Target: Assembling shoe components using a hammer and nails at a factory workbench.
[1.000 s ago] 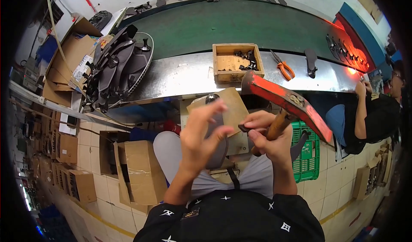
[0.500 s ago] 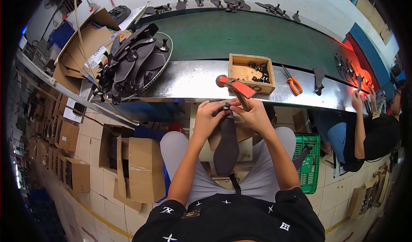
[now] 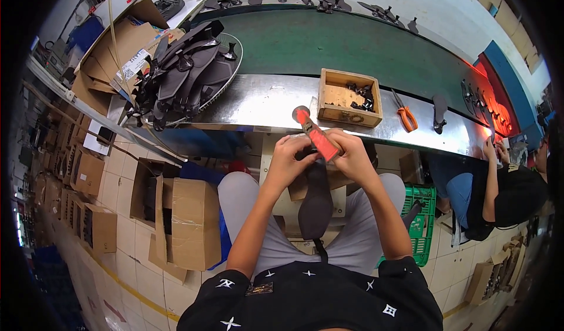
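A dark shoe sole [image 3: 315, 205] stands in front of me between my knees, its wide end toward me. My left hand [image 3: 289, 163] has its fingers closed around the sole's far, heel end. My right hand [image 3: 351, 159] is closed on a hammer [image 3: 318, 136], whose head with its red part points up and away above the sole. The fingertips of that hand also meet the heel end from the right. Both hands and the hammer cover whatever small part lies between the fingers there.
On the metal ledge stand a wooden box [image 3: 351, 119] of small black parts, orange-handled pliers [image 3: 406, 116] and a single sole [image 3: 439, 113]. A basket [image 3: 235, 72] heaped with soles is at left. Behind runs a green conveyor belt [image 3: 341, 43]. A co-worker [image 3: 517, 193] sits at right.
The hammer head has swung toward me and its red part now hangs lower over the sole. My fingers have closed in around the heel end. The view has shifted slightly.
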Demonstrator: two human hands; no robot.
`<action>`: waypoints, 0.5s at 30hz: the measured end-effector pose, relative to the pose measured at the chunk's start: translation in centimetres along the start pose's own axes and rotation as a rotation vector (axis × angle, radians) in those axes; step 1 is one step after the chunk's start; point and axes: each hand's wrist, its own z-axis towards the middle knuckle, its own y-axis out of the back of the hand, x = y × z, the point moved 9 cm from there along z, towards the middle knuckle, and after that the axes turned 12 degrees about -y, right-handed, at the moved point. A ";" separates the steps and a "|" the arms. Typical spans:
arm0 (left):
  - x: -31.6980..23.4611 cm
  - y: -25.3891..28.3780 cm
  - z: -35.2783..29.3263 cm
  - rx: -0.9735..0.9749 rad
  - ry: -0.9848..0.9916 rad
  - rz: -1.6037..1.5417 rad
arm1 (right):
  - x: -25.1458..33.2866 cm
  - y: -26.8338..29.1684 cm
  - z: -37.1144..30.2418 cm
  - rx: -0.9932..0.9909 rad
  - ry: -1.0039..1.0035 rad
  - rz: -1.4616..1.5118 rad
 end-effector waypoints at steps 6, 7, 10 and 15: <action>-0.4 0.8 0.3 -0.020 0.177 -0.182 | 1.5 0.2 -0.2 -0.014 -0.003 -0.094; -0.6 0.9 0.5 -0.018 0.177 -0.183 | 1.4 0.5 -0.1 -0.016 -0.005 -0.094; 0.3 0.3 0.3 0.016 0.282 -0.201 | 1.3 0.2 -0.3 0.033 -0.009 -0.175; 1.7 -0.3 -0.4 -0.030 0.274 -0.348 | 1.6 1.1 -3.8 -0.038 -0.347 0.175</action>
